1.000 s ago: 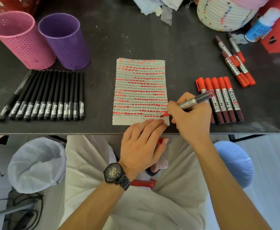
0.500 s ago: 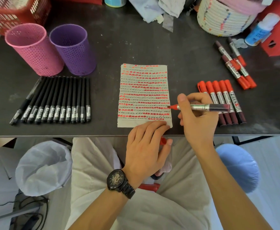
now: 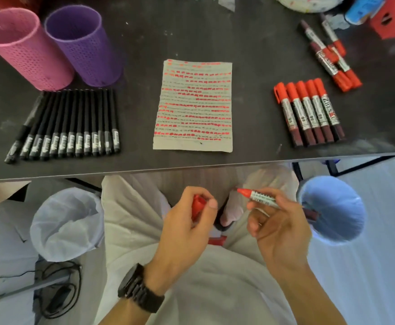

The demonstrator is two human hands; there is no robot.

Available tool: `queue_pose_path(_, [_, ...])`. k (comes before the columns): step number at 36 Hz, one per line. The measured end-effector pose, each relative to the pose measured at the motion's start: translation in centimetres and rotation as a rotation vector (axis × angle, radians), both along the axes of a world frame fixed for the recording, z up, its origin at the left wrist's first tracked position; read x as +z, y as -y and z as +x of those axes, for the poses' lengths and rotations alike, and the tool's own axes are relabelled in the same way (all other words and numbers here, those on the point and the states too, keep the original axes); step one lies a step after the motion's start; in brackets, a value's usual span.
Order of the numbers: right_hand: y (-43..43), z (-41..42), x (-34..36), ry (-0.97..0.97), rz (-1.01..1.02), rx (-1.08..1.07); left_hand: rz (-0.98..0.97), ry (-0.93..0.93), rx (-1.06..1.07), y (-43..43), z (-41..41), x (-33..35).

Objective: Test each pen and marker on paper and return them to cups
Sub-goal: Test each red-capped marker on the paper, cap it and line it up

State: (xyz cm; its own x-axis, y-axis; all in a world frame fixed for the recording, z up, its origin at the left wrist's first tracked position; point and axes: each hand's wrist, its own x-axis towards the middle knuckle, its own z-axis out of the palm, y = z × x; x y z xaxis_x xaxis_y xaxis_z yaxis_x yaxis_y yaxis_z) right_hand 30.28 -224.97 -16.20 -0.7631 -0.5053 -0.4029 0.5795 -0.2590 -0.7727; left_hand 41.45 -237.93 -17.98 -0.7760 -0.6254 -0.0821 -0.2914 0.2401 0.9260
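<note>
Below the table edge, over my lap, my right hand (image 3: 278, 221) holds an uncapped red marker (image 3: 259, 197), tip pointing left. My left hand (image 3: 187, 221) grips its red cap (image 3: 197, 207) a short way from the tip. On the dark table lies the paper (image 3: 194, 106), covered with rows of red marks. A row of several black pens (image 3: 67, 123) lies to the left, below a pink cup (image 3: 25, 45) and a purple cup (image 3: 84, 43). Several capped red markers (image 3: 309, 111) lie in a row on the right, with three more markers (image 3: 330, 52) behind them.
The table's front edge (image 3: 191, 166) runs across the middle of the view. A white-lined bin (image 3: 67, 221) stands under it on the left and a blue stool (image 3: 332, 207) on the right. A woven basket, a bottle and a red box line the back right.
My right hand lifted the marker off the paper and drew it back below the table edge. My left hand left the paper and now holds the cap near the tip.
</note>
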Motion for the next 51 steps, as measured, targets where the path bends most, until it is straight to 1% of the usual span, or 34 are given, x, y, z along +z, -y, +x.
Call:
queue_pose_path(2, [-0.2,0.8,-0.6,0.081,0.068,-0.04,0.115,0.064,-0.03,-0.1,0.7,-1.0])
queue_pose_path(5, [-0.5,1.5,-1.5,0.154,0.134,-0.09,0.277,0.098,-0.07,-0.2,1.7,-2.1])
queue_pose_path(6, [-0.4,1.6,-1.7,0.171,0.149,-0.097,0.291,0.112,-0.076,-0.2,2.0,-2.3])
queue_pose_path(9, [0.0,1.6,-1.8,0.177,0.181,-0.069,0.215,0.135,-0.083,0.0,2.4,-2.7])
queue_pose_path(12, [0.6,1.4,-1.6,0.136,0.199,-0.013,0.175,0.108,-0.07,0.4,2.5,-2.7])
queue_pose_path(18, [1.8,1.0,-1.4,0.033,0.155,0.112,0.224,0.078,0.045,1.4,2.8,-3.0])
queue_pose_path(23, [2.0,1.3,-2.3,-0.061,0.177,0.16,0.247,0.044,0.051,1.8,2.9,-2.9])
queue_pose_path(29, [1.8,2.1,-3.0,-0.163,0.194,0.278,0.149,0.052,-0.08,1.8,2.7,-2.4])
queue_pose_path(32, [1.8,2.1,-3.0,-0.214,0.218,0.35,0.162,0.038,-0.118,2.0,2.7,-2.3])
queue_pose_path(37, [1.0,0.5,-2.6,-0.333,0.271,0.51,0.238,0.023,-0.142,3.1,3.4,-2.3])
queue_pose_path(41, [0.5,-0.2,-2.3,-0.31,0.26,0.635,0.17,0.06,-0.162,3.7,3.8,-2.0])
queue_pose_path(45, [0.2,-1.1,-2.0,-0.128,0.186,0.713,0.037,0.074,-0.161,3.9,3.8,-1.6])
queue_pose_path(46, [0.1,-1.3,-1.8,-0.115,0.175,0.716,0.002,0.07,-0.162,3.9,3.8,-1.4])
queue_pose_path(48, [0.1,-1.4,-1.3,-0.185,0.198,0.733,-0.064,0.065,-0.171,4.0,3.8,-0.9])
queue_pose_path(51, [0.1,-1.4,-0.5,-0.405,0.27,0.769,-0.147,0.081,-0.204,4.2,3.6,0.0])
